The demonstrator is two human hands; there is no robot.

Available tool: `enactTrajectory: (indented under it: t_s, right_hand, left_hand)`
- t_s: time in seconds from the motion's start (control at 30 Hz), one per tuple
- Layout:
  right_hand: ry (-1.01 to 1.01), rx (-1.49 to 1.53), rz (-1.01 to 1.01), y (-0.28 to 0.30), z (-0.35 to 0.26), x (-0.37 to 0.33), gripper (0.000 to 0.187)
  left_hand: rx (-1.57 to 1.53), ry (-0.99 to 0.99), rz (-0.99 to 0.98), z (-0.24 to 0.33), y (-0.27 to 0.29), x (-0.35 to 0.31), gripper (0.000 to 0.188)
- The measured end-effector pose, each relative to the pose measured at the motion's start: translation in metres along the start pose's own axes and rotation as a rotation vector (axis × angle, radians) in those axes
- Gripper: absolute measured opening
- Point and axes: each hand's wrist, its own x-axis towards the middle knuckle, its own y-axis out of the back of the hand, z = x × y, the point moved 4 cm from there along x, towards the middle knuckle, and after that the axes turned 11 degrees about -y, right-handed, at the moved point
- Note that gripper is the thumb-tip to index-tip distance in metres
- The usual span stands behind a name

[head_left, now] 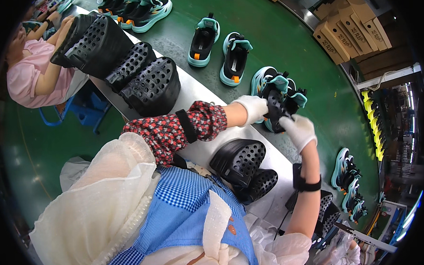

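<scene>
1. Left hand (253, 107), white glove, grip closed on the upper side of a black and teal sneaker (275, 102); the shoe is held just above the green conveyor belt (283, 36).
2. Right hand (299, 131), white glove, fingers curled against the lower end of the same sneaker. How firmly it clamps, I cannot tell.
3. A second sneaker of the pair (296, 100) lies just beside the held one, touching it.
4. Loose sneakers up-belt: two (218, 48), side by side, apart from the held pair.
5. Far end of the belt: a cluster of sneakers (140, 9), at least three; exact count not readable.
6. Down-belt by the right elbow: another cluster (348, 184), about three, overlapping.
7. Black perforated moulds (243, 159) on the worktop (196, 91): two near the body, at least three up the line (149, 85).
8. Brown cartons (348, 29) are stacked beyond the belt; count unclear.
9. Another person in pink (30, 75) sits at the left.
</scene>
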Motion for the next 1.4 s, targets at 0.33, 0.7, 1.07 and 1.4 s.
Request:
enactTrajectory:
  t_s: [0.33,0.7,1.07,1.4]
  right_hand:
    - [-0.156,-0.316,0.034,0.014,-0.060,0.023,0.044]
    - [-0.214,-0.267,0.053,-0.011,-0.075,0.055,0.039]
    - [-0.072,-0.130,-0.071,-0.039,-0.094,0.087,0.035]
    - [0.008,-0.004,0.085,-0.053,-0.084,0.111,0.040]
  left_hand:
    - [-0.004,0.092,-0.044,-0.002,-0.012,0.019,0.025]
    - [-0.049,0.160,0.011,-0.007,-0.009,0.016,0.029]
    - [0.105,0.161,-0.185,-0.030,-0.006,0.018,0.029]
    - [0.132,0.221,-0.208,-0.030,-0.003,0.019,0.033]
